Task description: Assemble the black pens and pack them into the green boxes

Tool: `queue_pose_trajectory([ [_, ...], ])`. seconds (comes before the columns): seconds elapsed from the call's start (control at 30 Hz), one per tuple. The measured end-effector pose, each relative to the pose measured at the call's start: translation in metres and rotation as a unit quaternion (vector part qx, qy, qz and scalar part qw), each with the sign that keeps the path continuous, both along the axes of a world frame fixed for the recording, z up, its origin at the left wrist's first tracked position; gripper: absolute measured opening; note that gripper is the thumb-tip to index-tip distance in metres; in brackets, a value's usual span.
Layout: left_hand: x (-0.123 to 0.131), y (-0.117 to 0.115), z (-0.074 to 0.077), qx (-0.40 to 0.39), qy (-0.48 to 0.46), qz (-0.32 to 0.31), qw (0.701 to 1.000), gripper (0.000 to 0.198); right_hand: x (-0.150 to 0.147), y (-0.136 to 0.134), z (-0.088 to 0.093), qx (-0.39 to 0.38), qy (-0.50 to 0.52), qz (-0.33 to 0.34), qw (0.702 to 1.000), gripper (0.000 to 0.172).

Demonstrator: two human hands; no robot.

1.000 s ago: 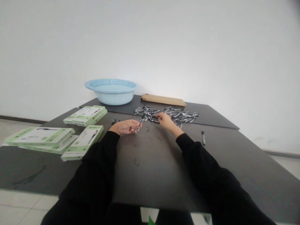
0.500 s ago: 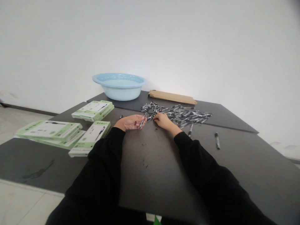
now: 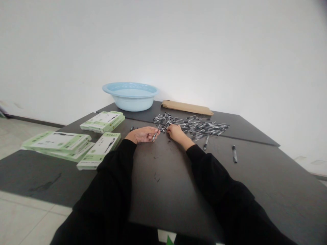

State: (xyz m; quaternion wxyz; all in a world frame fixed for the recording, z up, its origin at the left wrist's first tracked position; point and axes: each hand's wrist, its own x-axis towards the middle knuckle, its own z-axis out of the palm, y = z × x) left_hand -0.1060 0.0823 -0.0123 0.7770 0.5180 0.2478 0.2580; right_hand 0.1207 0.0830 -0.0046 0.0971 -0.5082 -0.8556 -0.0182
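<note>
Between the thumb and fingers of my left hand [image 3: 145,134] is a slim black-and-clear pen [image 3: 154,135], held at a slant. My right hand [image 3: 176,132] is at the near edge of a heap of pens [image 3: 201,126], its fingers bent and pinched together. What those fingertips hold, if anything, is hidden by the hand. The heap spreads behind and to the right of my right hand. A single pen [image 3: 234,154] lies apart on the right, and another pen [image 3: 205,143] sticks out toward me from the heap.
Several green-and-white pen boxes [image 3: 99,149] lie on the left of the dark table [image 3: 168,194], some stacked. A light blue basin [image 3: 134,102] stands at the back by the wall. To its right lies a flat brown cardboard piece [image 3: 187,107].
Both hands keep almost the same places, the left one still holding the pen. The whole view has shifted slightly.
</note>
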Motion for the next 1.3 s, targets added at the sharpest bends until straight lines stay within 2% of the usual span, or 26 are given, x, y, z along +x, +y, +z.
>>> queue_pose_trajectory([
  [0.13,0.005,0.0,0.003,0.024,0.02,-0.003,1.0,0.031,-0.005,-0.015,0.003,-0.013,-0.016,0.016,1.0,0.029],
  [0.27,0.017,-0.006,0.01,0.038,0.044,-0.027,0.998,0.036,-0.001,-0.05,0.002,-0.017,-0.029,0.04,0.999,0.029],
  [0.4,0.035,-0.016,0.013,0.058,0.094,-0.058,0.992,0.04,0.033,-0.095,-0.001,-0.012,-0.002,0.062,0.998,0.029],
  [0.5,0.053,-0.025,0.014,0.073,0.122,-0.092,0.986,0.042,0.071,-0.12,-0.003,-0.019,0.14,0.056,0.988,0.03],
  [0.57,0.066,-0.032,0.016,0.085,0.137,-0.114,0.98,0.043,0.095,-0.128,-0.004,-0.025,0.28,0.016,0.959,0.022],
  [0.6,0.073,-0.037,0.017,0.095,0.145,-0.127,0.977,0.043,0.105,-0.129,-0.003,-0.029,0.354,-0.014,0.935,0.017],
  [0.63,0.079,-0.041,0.019,0.106,0.153,-0.14,0.972,0.043,0.114,-0.129,-0.002,-0.034,0.424,-0.046,0.904,0.014],
  [0.7,0.091,-0.049,0.023,0.127,0.171,-0.169,0.962,0.043,0.127,-0.127,0.001,-0.05,0.546,-0.09,0.832,0.019],
  [0.77,0.1,-0.056,0.025,0.151,0.192,-0.192,0.951,0.044,0.134,-0.125,0.006,-0.066,0.63,-0.093,0.768,0.027],
  [0.8,0.104,-0.058,0.026,0.166,0.205,-0.199,0.944,0.044,0.135,-0.125,0.009,-0.073,0.656,-0.086,0.746,0.029],
  [0.87,0.108,-0.06,0.026,0.196,0.229,-0.207,0.931,0.046,0.134,-0.126,0.015,-0.084,0.679,-0.072,0.725,0.029],
  [1.07,0.108,-0.057,0.022,0.213,0.25,-0.201,0.923,0.05,0.128,-0.136,0.028,-0.087,0.65,-0.055,0.753,0.029],
  [1.3,0.107,-0.059,0.025,0.206,0.251,-0.215,0.921,0.048,0.128,-0.138,0.032,-0.093,0.625,-0.042,0.774,0.03],
])
